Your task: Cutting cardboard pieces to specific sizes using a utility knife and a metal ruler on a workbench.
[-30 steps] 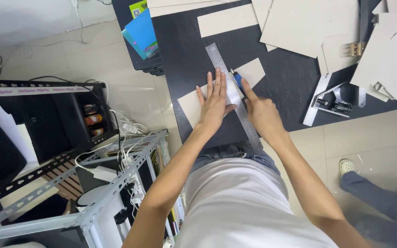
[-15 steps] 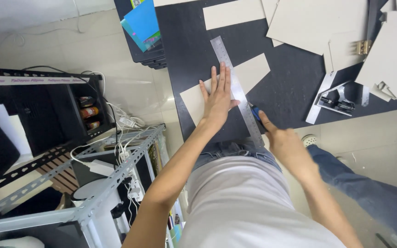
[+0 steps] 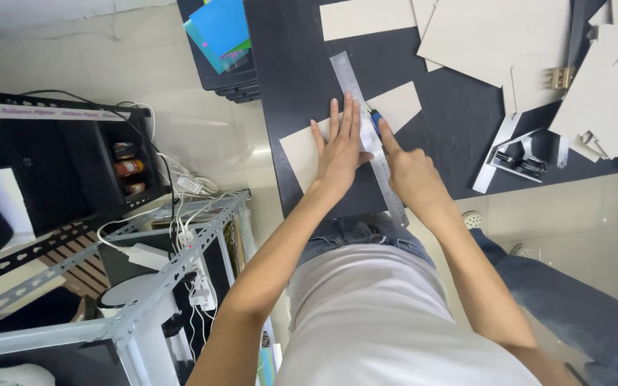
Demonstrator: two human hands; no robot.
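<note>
A long steel ruler lies across a beige cardboard strip on the black cutting mat. My left hand presses flat on the ruler and the cardboard, fingers spread. My right hand sits just right of the ruler and grips a blue-handled cutter, its index finger stretched along it, the blade against the ruler's edge.
More cardboard sheets cover the mat's far right, with a try square and a small black tool. Blue and green sheets lie on a dark stack. A metal rack with cables stands at left.
My right hand with the cutter has gone from the near end of the ruler back up along its edge. My left hand stays pressed on the ruler.
</note>
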